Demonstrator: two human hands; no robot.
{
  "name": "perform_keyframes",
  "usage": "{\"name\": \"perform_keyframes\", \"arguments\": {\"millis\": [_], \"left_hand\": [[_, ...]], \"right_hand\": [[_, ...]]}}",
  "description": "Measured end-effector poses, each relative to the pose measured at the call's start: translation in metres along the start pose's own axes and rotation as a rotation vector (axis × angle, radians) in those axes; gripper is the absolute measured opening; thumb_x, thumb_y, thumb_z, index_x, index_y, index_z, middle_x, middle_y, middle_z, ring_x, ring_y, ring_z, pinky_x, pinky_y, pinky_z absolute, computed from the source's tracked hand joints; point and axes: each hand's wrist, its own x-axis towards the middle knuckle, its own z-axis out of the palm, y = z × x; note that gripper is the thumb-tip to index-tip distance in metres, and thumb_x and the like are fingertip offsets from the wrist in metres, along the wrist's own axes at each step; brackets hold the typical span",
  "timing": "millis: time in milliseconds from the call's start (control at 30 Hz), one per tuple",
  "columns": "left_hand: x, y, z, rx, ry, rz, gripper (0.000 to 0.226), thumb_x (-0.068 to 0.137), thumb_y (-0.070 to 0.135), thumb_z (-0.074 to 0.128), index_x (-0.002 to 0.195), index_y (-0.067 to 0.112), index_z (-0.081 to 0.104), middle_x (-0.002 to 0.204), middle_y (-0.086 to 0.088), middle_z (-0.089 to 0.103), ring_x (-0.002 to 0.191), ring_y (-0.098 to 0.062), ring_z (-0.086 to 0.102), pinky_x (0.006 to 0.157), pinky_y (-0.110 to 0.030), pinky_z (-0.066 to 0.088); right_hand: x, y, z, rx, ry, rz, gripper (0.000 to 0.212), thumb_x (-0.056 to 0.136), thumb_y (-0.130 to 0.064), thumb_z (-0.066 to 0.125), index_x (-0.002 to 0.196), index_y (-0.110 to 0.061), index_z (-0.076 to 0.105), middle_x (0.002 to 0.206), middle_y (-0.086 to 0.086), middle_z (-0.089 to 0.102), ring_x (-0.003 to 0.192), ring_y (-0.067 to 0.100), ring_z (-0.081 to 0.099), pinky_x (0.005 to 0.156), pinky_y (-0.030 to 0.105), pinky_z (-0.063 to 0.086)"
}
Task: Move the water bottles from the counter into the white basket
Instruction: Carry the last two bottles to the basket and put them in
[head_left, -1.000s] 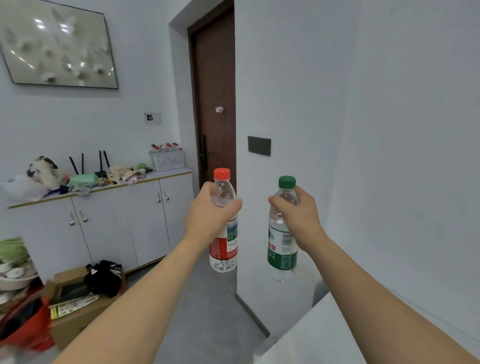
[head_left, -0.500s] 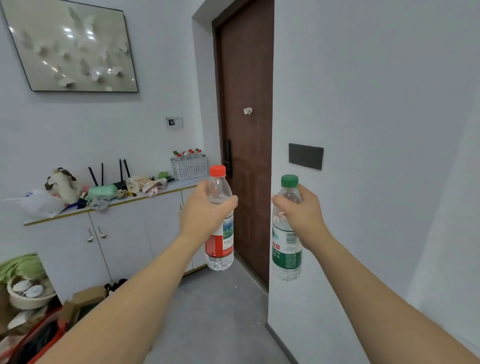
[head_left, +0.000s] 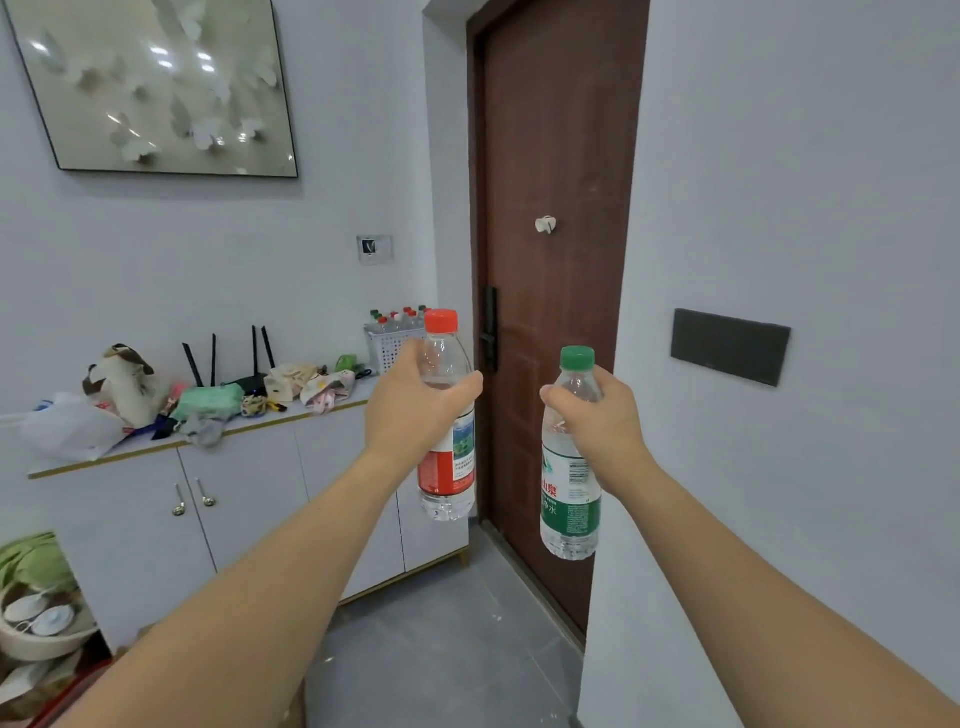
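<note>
Two bottles up in the air

Left hand (head_left: 415, 410) grips red-cap bottle (head_left: 448, 457), right hand (head_left: 602, 426) grips green-cap bottle (head_left: 570, 499), both in front of the door (head_left: 556, 156).

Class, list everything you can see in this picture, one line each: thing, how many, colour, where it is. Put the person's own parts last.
red-capped bottle: 1, clear with red label, held in the air by the left hand.
green-capped bottle: 1, clear with green label, held by the right hand.
white basket: 1, white, right end of the counter, bottles already inside.
counter: 1, white with gold edge, along the left wall.
router: 1, black, on the counter.
plastic bag: 1, white, counter's left end.
door: 1, brown, ahead.
picture: 1, pale butterflies, left wall.
wall plate: 1, dark grey, right wall.
left hand: 1, grips the red-capped bottle.
right hand: 1, grips the green-capped bottle.
</note>
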Motion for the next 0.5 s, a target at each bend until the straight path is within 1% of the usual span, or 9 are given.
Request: {"name": "perform_keyframes", "arguments": {"millis": [67, 167, 267, 333, 433, 500], "left_hand": [[0.032, -0.023, 0.004, -0.015, 0.022, 0.017, 0.070, 0.069, 0.066, 0.067, 0.130, 0.037, 0.048, 0.113, 0.021, 0.058, 0.094, -0.007, 0.058, 0.072, -0.027, 0.051], [0.086, -0.055, 0.008, -0.053, 0.023, 0.002, 0.057, 0.066, 0.064, 0.068, 0.117, 0.044, 0.050, 0.106, 0.021, 0.065, 0.092, -0.008, 0.065, 0.074, -0.032, 0.055], [0.138, -0.083, 0.011, -0.043, 0.030, 0.006, 0.053, 0.065, 0.064, 0.067, 0.112, 0.045, 0.050, 0.092, 0.026, 0.063, 0.082, 0.000, 0.063, 0.065, -0.025, 0.050], [0.168, -0.099, 0.013, -0.036, 0.036, -0.004, 0.054, 0.064, 0.064, 0.067, 0.111, 0.043, 0.051, 0.089, 0.026, 0.062, 0.080, 0.001, 0.062, 0.066, -0.027, 0.051], [0.202, -0.121, 0.018, -0.033, 0.027, 0.001, 0.039, 0.065, 0.063, 0.067, 0.095, 0.048, 0.048, 0.085, 0.024, 0.063, 0.076, 0.000, 0.063, 0.064, -0.029, 0.052], [0.218, -0.133, 0.021, -0.025, 0.023, 0.019, 0.033, 0.065, 0.063, 0.066, 0.090, 0.055, 0.047, 0.082, 0.025, 0.062, 0.073, 0.002, 0.062, 0.060, -0.025, 0.049]], "right_hand": [[0.027, 0.014, 0.025, 0.004, -0.006, -0.008, 0.012, 0.073, -0.037, 0.072, 0.072, -0.031, 0.061, 0.067, -0.009, 0.066, 0.068, 0.013, 0.068, 0.063, 0.029, 0.049], [0.073, 0.029, 0.065, 0.027, -0.013, 0.000, 0.012, 0.077, -0.031, 0.073, 0.076, -0.026, 0.061, 0.065, -0.010, 0.066, 0.064, 0.008, 0.067, 0.060, 0.026, 0.046], [0.116, 0.037, 0.102, 0.032, -0.026, 0.012, 0.013, 0.077, -0.026, 0.073, 0.074, -0.023, 0.061, 0.063, -0.008, 0.064, 0.063, 0.012, 0.066, 0.061, 0.029, 0.049], [0.141, 0.044, 0.122, 0.055, -0.030, 0.009, 0.014, 0.075, -0.023, 0.074, 0.072, -0.021, 0.060, 0.062, -0.005, 0.063, 0.062, 0.014, 0.063, 0.063, 0.032, 0.052], [0.174, 0.053, 0.146, 0.084, -0.018, 0.007, 0.014, 0.073, -0.021, 0.074, 0.072, -0.019, 0.060, 0.061, -0.004, 0.062, 0.059, 0.012, 0.061, 0.063, 0.033, 0.052], [0.192, 0.059, 0.159, 0.080, -0.009, 0.017, 0.014, 0.073, -0.022, 0.074, 0.071, -0.021, 0.060, 0.061, -0.004, 0.062, 0.061, 0.015, 0.061, 0.065, 0.034, 0.051]]}}
